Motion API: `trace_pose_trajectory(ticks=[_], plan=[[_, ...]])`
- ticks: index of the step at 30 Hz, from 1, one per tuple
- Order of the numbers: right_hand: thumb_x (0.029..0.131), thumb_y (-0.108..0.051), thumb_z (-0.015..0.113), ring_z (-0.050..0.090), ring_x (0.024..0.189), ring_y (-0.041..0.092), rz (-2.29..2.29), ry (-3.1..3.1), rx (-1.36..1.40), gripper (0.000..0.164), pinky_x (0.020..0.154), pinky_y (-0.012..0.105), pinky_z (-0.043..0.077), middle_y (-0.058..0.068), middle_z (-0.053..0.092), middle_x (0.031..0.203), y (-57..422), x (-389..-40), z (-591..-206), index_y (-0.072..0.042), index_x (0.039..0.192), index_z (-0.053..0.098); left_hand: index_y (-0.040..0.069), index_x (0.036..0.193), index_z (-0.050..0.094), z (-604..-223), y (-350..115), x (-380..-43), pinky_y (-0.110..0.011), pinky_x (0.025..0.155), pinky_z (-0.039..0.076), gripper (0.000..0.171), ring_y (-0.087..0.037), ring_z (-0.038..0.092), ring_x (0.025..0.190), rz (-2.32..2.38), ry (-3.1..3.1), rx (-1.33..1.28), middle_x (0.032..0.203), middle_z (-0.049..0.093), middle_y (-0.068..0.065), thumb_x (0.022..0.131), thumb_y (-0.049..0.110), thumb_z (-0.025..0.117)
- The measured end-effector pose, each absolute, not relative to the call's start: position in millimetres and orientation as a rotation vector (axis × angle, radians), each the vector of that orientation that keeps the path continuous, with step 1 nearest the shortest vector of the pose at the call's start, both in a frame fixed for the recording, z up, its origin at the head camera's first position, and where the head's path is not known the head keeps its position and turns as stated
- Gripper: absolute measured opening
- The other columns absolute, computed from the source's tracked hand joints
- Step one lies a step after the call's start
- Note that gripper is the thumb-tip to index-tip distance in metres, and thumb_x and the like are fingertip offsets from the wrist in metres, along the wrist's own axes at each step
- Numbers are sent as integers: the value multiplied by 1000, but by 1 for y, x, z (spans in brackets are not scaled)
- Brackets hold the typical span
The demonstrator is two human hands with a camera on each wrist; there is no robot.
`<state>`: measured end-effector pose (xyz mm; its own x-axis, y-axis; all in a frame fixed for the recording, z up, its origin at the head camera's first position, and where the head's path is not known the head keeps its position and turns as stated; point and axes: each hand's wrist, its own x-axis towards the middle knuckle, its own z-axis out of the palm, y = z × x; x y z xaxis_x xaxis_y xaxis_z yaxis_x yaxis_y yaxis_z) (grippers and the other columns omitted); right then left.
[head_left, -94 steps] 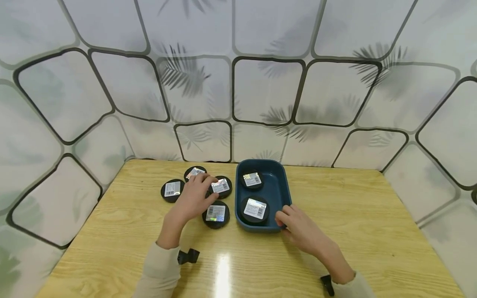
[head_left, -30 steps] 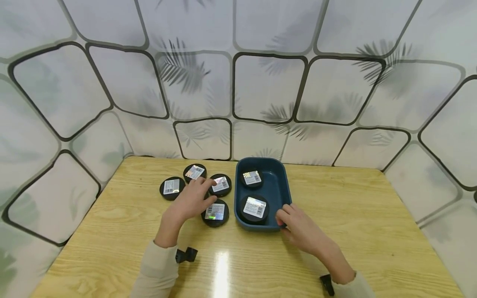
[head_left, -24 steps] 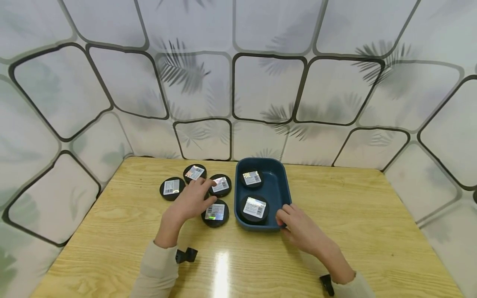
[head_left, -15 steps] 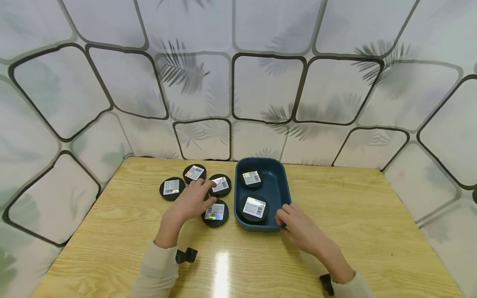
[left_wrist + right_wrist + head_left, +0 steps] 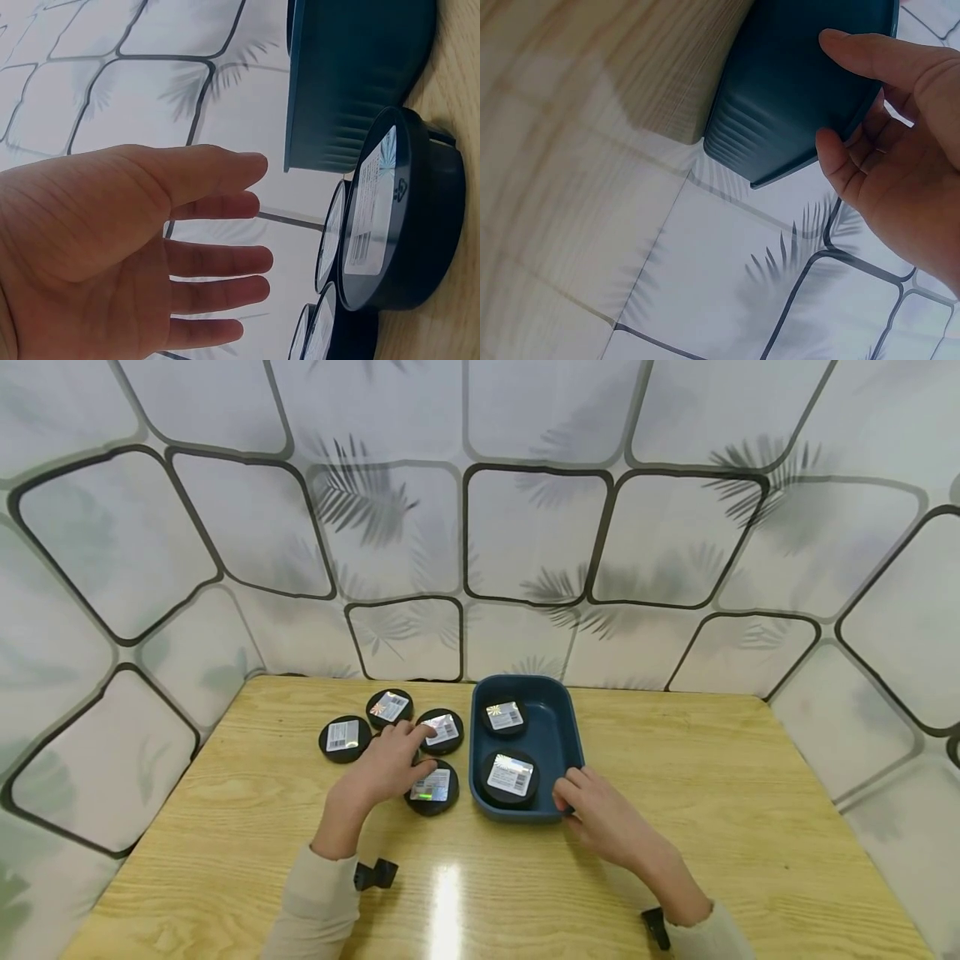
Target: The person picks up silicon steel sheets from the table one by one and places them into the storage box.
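My left hand (image 5: 384,766) hovers over several round black flat containers with silvery barcode labels, its fingers spread and nothing held. In the left wrist view, a gap shows between the fingertips and the nearest black container (image 5: 405,217). Around the hand lie one container at the left (image 5: 345,739), one at the back (image 5: 389,708), one at the right (image 5: 441,731) and one in front (image 5: 432,787). With thumb and curled fingers, my right hand (image 5: 603,818) pinches the near right corner of a deep blue rectangular tub (image 5: 557,752); the right wrist view shows the tub wall (image 5: 795,97) between them.
Inside the tub, two more labelled black containers lie along its left side, one far (image 5: 504,717) and one near (image 5: 509,778). The wooden table (image 5: 712,793) runs back to a patterned curtain (image 5: 540,535) that also closes both sides.
The left hand has shifted very slightly left and down since the earliest frame, still over the containers. The right hand stays on the tub's corner; the head view has tilted a little.
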<state>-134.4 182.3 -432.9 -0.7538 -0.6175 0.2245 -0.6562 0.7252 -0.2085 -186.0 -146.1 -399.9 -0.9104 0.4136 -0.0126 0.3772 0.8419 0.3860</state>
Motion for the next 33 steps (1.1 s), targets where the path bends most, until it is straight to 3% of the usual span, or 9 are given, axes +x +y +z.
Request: trace_pose_trajectory(ticks=[7,17,33], plan=[[75,6,79,34,75,11,421,-2788,1036,41,68,27,33,-7,37,80,182,-134,-433,-17,80,46,8,140,49,-405,-138,-183,-57,96,43,54,-44,49,118,546,2873,674,132,50,-25,93,28,69],[75,6,80,35,76,12,417,-2802,1034,41,69,27,33,-7,38,81,182,-134,-432,-17,81,47,12,147,45,-411,-122,-178,-56,100,42,72,-42,47,123,513,2769,672,136,47,-20,86,35,77],[75,6,79,36,76,12,416,-2803,1022,40,69,28,34,-7,39,81,182,-133,-431,-17,81,48,13,147,45,-419,-112,-177,-55,102,41,77,-39,44,127,411,2763,685,139,47,-22,82,33,81]])
